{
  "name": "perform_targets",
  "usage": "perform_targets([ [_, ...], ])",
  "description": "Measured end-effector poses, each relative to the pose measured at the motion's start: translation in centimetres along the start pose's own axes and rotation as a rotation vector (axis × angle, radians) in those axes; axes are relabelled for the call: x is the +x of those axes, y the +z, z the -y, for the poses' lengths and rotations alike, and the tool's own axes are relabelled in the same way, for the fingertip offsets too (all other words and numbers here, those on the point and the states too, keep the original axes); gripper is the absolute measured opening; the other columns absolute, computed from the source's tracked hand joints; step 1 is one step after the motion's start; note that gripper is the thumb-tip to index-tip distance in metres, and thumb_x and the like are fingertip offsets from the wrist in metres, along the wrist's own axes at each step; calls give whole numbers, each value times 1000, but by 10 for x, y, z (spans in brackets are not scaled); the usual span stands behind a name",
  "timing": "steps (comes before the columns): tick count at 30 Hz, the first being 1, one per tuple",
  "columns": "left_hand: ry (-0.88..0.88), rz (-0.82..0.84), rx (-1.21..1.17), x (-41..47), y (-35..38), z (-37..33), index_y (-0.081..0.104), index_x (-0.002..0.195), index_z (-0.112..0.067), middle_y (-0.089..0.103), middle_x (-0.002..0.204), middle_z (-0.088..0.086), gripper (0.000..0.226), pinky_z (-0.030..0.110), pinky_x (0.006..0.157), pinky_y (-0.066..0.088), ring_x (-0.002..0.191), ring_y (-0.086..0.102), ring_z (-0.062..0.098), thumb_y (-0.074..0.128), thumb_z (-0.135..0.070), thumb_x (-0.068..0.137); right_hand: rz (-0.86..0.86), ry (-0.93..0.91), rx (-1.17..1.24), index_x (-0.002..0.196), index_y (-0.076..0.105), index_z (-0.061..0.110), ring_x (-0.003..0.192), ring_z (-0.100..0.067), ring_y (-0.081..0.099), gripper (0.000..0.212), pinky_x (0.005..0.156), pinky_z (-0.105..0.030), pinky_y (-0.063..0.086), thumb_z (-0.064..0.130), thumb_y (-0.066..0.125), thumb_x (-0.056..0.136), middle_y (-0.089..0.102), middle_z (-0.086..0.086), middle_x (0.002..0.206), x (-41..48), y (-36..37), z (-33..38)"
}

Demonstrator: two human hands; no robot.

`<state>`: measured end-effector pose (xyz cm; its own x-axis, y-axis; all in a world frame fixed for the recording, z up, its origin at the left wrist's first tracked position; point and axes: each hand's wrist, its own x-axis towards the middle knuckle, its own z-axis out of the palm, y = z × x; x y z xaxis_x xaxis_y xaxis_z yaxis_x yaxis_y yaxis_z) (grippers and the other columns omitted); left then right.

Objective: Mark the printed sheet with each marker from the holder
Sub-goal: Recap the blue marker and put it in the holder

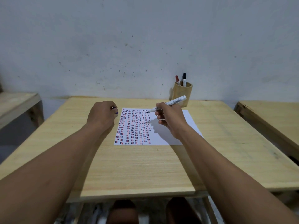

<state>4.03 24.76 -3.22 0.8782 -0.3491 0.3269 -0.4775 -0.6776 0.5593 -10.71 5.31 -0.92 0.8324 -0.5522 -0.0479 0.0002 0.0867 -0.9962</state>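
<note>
A white printed sheet (168, 136) lies on the wooden table (137, 167), its left part covered with rows of red, blue and black dashes. My right hand (169, 120) holds a white marker (171, 102) with its dark tip just above the sheet's top edge. My left hand (102, 115) rests closed on the table left of the sheet, with a small blue cap (116, 113) showing between the fingers. A wooden holder (182, 94) stands at the back right, with a red marker (177, 80) and a black marker (184, 79) upright in it.
A marked grey wall rises right behind the table. Other wooden tables stand at the far left (17, 102) and far right (271, 117). My knees show below the table's near edge.
</note>
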Motion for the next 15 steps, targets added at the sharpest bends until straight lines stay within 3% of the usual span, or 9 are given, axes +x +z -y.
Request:
perform_targets([
  [5, -43, -31, -340, -9, -10, -43, 75, 88, -19, 73, 82, -5, 12, 13, 61, 38, 71, 60, 4, 64, -20, 92, 19, -8, 97, 84, 70, 11, 55, -7, 57, 14, 53, -21, 51, 21, 68, 94, 59, 2, 64, -6, 3, 13],
  [10, -98, 74, -665, -19, -18, -78, 74, 83, -26, 76, 94, 7, 12, 32, 73, 50, 79, 63, 19, 66, -22, 91, 5, -1, 230, 88, 69, 10, 55, -6, 59, 10, 53, -19, 53, 18, 71, 93, 60, 1, 64, -13, 4, 33],
  [15, -109, 140, -774, -24, -23, -106, 74, 97, -17, 76, 97, 0, 11, 29, 76, 52, 88, 65, 13, 65, -21, 95, -14, -29, 276, 92, 68, 7, 56, -8, 59, 9, 54, -19, 54, 16, 72, 93, 62, -1, 66, -20, -5, 47],
])
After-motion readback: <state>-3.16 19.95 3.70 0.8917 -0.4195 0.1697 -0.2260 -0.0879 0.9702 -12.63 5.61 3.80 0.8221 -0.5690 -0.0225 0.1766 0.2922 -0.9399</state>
